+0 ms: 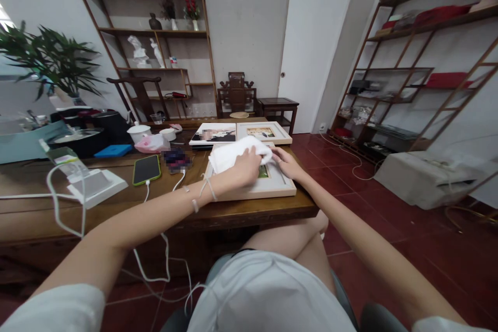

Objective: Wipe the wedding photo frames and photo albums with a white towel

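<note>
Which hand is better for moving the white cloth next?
Probably the left hand: it's on the white cloth, while the right hand is at the right side of the near frame.

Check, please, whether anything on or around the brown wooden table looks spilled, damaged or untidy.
I see no clear spill or damage. Thin white cables hang in loose loops below the front edge of the wooden table, which looks untidy. The left hand grips a white cloth over a pale wooden frame; nothing odd there.

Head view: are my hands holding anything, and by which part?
Your left hand holds the white cloth by its right end; your right hand is at the picture frame, grip unclear.
</note>
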A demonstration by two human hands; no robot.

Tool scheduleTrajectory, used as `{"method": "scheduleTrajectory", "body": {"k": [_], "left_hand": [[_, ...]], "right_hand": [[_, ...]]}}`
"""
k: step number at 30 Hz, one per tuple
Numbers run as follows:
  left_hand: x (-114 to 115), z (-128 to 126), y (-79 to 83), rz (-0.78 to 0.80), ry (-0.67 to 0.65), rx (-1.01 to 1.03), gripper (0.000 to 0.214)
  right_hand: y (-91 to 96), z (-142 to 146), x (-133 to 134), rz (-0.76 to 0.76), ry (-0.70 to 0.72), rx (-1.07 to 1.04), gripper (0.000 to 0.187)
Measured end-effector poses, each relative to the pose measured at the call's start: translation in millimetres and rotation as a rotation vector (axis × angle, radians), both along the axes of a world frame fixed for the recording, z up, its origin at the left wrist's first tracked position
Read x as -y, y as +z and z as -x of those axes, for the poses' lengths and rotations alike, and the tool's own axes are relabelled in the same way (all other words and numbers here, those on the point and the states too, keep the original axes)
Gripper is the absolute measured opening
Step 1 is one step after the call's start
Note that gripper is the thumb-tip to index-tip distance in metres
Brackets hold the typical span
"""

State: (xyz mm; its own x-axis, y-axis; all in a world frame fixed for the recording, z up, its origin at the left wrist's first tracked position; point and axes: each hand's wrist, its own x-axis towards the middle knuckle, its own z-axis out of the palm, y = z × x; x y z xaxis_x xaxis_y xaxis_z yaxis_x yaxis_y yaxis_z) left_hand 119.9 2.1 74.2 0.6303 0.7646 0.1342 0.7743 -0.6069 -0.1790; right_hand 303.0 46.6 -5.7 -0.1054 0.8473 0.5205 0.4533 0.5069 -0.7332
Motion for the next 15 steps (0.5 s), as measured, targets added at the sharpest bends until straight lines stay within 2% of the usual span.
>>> {"method": "scheduleTrajectory", "body": {"k": [2, 4, 7, 10, 15], "left_hand": [[-21, -9, -3.6, -0.043, 0.020, 0.012, 0.036], [-35, -16, -5.4, -0.007, -0.013, -0.018, 0.035], [-40, -22, -6.6, 0.065, -0.073, -0.070, 0.032], [-25, -18, -4.9, 0.100, -0.145, -0.102, 0.030], [24, 2, 8.3, 0.176, -0.342, -0.143, 0.024]], "right_hand": [[0.1, 1, 0, -0.027, -0.053, -0.023, 0.034], [0.1, 2, 0, -0.031, -0.077, -0.058, 0.037], [0.6, 3, 1, -0.014, -0.086, -0.086, 0.040], [2.2, 4, 5, 0.005, -0.074, -0.074, 0.041], [3.3, 3, 8, 0.006, -0.033, -0.023, 0.039]]}}
